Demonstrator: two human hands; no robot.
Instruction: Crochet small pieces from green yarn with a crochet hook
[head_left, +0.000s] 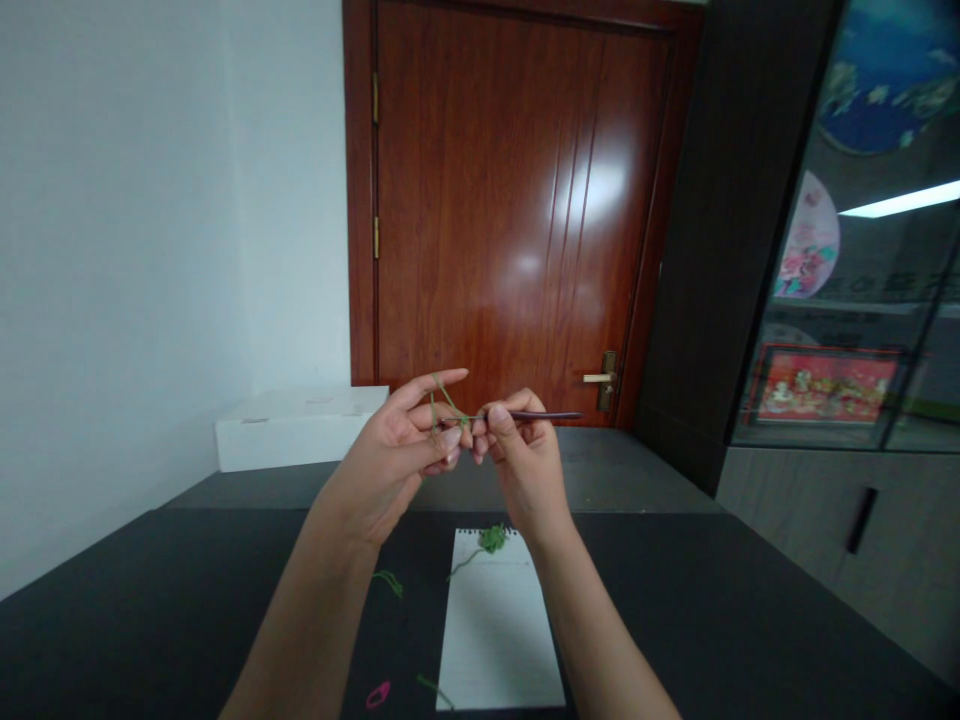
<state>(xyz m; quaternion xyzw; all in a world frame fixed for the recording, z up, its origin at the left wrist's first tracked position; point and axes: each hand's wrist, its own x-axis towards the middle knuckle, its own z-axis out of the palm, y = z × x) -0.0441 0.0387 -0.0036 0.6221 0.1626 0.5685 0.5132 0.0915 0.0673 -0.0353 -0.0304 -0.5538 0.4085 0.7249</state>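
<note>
My left hand (397, 440) is raised above the table with its index finger stretched out and green yarn (442, 388) looped over that finger. Its thumb and other fingertips pinch the yarn close to the hook's tip. A crochet hook (555, 414) with a dark handle lies level in my right hand (525, 450), gripped between thumb and fingers. The hook's thin metal shaft points left and meets the yarn at my left fingertips. Any stitches there are too small to make out. Below, a small green crocheted piece (493, 539) with a yarn tail rests on a white notepad (499, 640).
Green yarn scraps (388, 580) and a pink stitch marker (378, 694) lie on the black table (645, 600), left of the notepad. A white box (292, 430) stands at the back left. Behind are a wooden door (510, 200) and, rightward, a glass-fronted cabinet (832, 500).
</note>
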